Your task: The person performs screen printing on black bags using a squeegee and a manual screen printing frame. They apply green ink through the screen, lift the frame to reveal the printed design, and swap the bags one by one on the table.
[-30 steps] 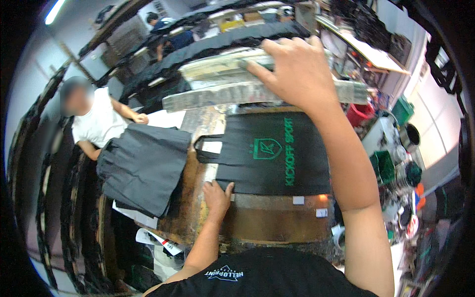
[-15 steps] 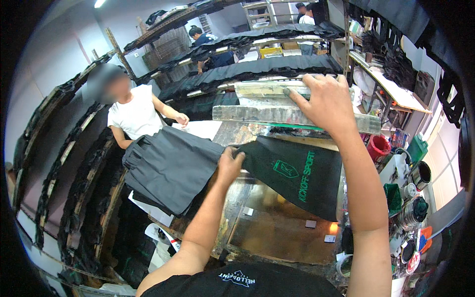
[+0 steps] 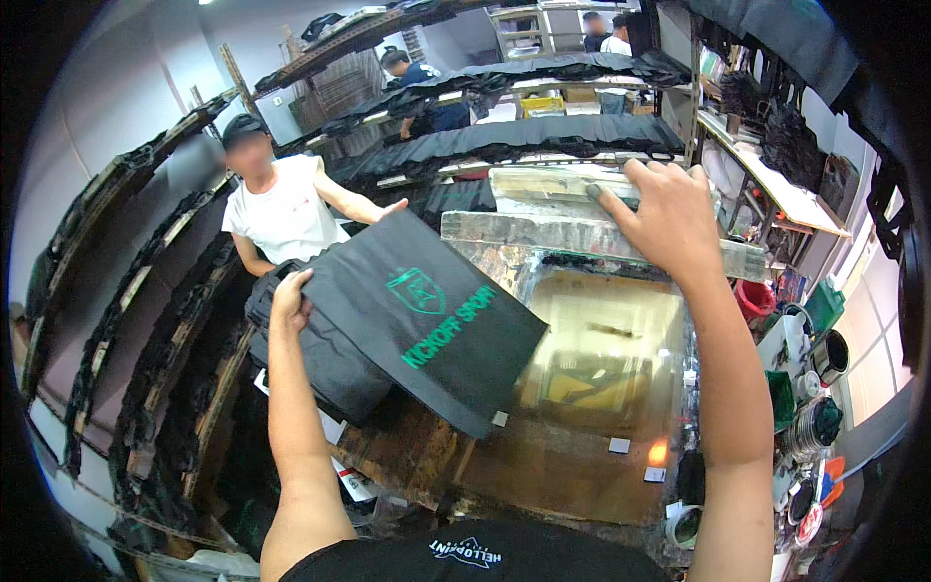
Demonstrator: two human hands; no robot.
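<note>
My left hand [image 3: 290, 301] pinches the left edge of a black fabric panel [image 3: 456, 393] printed with a green shield emblem and lettering. The panel slants over a dark pile of fabric [image 3: 344, 373] on the left, its lower right corner over the edge of a glossy brown printing board [image 3: 572, 456]. My right hand [image 3: 664, 213] is closed over a pale squeegee [image 3: 543, 184], thumb in front, fingers over the top edge; their tips are partly hidden. Just below lies the worn wooden bar [image 3: 524, 230] of a screen frame, beyond the board.
A person in a white shirt [image 3: 281, 218] stands at the left, one hand by the panel's far edge. Ink cans and tubs [image 3: 824, 412] crowd the right side. Racks draped with black pieces [image 3: 504, 136] run behind and leftward. Small white tabs [image 3: 618, 445] mark the board.
My left hand has carried the printed panel leftward off the board and over the dark pile. The other person's hand has reached toward it. My right hand keeps its grip.
</note>
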